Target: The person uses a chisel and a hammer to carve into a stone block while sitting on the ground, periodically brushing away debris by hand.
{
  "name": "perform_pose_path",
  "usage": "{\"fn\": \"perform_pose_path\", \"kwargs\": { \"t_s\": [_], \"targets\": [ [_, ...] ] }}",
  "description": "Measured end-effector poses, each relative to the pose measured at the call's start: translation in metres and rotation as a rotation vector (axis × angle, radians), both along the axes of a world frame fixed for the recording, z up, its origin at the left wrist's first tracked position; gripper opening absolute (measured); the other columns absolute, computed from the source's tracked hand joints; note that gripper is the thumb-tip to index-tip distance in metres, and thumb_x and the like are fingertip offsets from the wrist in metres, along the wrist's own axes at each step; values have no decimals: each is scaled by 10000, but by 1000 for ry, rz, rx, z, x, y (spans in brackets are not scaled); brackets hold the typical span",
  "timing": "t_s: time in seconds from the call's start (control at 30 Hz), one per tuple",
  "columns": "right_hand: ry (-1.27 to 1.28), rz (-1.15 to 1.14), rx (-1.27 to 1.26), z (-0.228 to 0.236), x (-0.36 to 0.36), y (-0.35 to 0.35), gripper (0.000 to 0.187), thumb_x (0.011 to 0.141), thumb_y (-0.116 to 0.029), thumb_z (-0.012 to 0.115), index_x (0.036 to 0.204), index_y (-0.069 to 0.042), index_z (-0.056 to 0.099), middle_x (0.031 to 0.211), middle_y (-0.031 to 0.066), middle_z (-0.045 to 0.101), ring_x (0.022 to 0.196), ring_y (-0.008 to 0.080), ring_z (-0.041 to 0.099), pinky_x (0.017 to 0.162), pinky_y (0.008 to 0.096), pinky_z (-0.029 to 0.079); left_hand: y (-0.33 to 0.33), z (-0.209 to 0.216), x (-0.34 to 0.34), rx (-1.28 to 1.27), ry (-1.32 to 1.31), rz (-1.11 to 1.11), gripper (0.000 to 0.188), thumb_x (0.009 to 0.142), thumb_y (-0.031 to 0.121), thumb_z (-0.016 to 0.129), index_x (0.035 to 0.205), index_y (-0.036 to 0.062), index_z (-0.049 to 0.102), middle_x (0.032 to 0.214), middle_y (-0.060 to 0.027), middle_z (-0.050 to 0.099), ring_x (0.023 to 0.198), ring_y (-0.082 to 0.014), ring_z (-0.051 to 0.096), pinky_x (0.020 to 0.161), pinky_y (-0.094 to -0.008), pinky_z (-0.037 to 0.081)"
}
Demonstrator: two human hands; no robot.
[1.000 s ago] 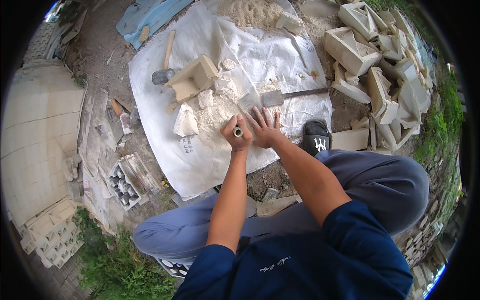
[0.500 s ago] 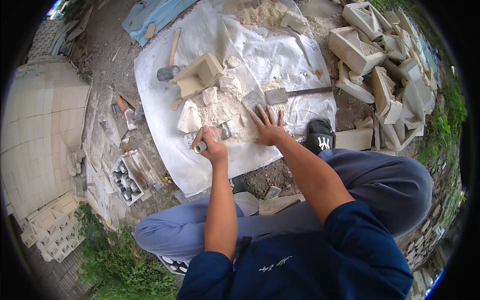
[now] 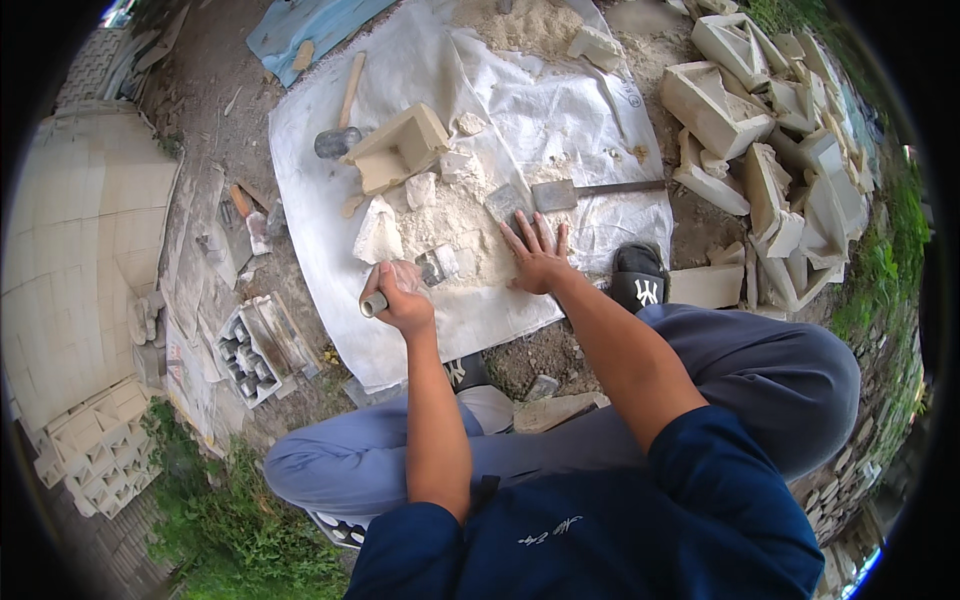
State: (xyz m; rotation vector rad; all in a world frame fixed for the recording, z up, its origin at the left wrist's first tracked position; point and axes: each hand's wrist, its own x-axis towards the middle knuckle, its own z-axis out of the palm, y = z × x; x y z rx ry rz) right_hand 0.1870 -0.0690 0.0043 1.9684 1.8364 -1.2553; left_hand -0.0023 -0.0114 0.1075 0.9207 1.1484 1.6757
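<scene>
My left hand [image 3: 402,300] is closed round the tubular handle of a scraper-like hand tool. Its flat metal blade [image 3: 438,265] rests at the edge of the pale crumbs and powder [image 3: 430,222] on a white woven sheet [image 3: 325,215]. Fingers spread, my right hand [image 3: 540,262] lies flat on the sheet. Its fingertips reach a square grey plate [image 3: 508,203]. Beside that plate is a flat grey head [image 3: 553,195] on a long dark bar. A broken pale chunk [image 3: 378,232] sits just beyond my left hand.
Farther off on the sheet lie a hollow pale block [image 3: 400,150] and a mallet [image 3: 338,142] with a wooden handle. Broken hollow blocks [image 3: 715,108] are heaped at the right. A tray-like mold [image 3: 250,358] stands on the ground at the left.
My left hand has moved left and slightly nearer to me, drawing the tool's blade left across the powder. My right hand has stayed almost where it was.
</scene>
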Motion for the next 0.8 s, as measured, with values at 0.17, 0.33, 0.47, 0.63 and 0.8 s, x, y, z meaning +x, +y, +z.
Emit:
{"fn": "perform_pose_path", "kwargs": {
  "t_s": [0.17,0.33,0.47,0.63,0.8],
  "targets": [
    [-5,-3,-9,2,-2,4,1131,831,-488,721,1594,-326,-99,1667,60,-182,1528,322,-172,1155,680,-95,6,-27,-14,-26,122,-14,393,926,100,513,569,69,352,534,-5,375,481,-115,335,483,-287,278],
    [-23,-7,13,-3,-1,-1,1130,825,-495,719,1592,-344,-96,1671,42,-164,1536,308,-142,1158,680,-95,7,-61,-24,-28,184,-4,359,926,101,529,601,47,387,547,-5,402,492,-114,360,486,-287,296],
    [4,16,-22,-1,-5,3,1152,812,-488,730,1595,-323,-99,1667,58,-183,1530,324,-165,1152,682,-96,10,-43,-32,-18,96,116,361,924,106,538,602,48,384,547,2,397,481,-105,338,477,-286,280],
    [-14,-25,26,-5,1,-1,1157,802,-497,735,1599,-315,-84,1668,56,-183,1530,326,-165,1147,676,-118,32,5,-24,19,-39,108,411,925,85,531,588,115,297,525,9,314,433,-123,297,451,-302,245],
    [-7,-4,4,0,-4,4,1143,810,-491,726,1598,-321,-83,1669,48,-178,1531,320,-161,1155,670,-115,49,-41,-25,0,103,76,411,942,99,538,603,94,306,544,32,329,477,-81,295,465,-281,238]
  ]
}}
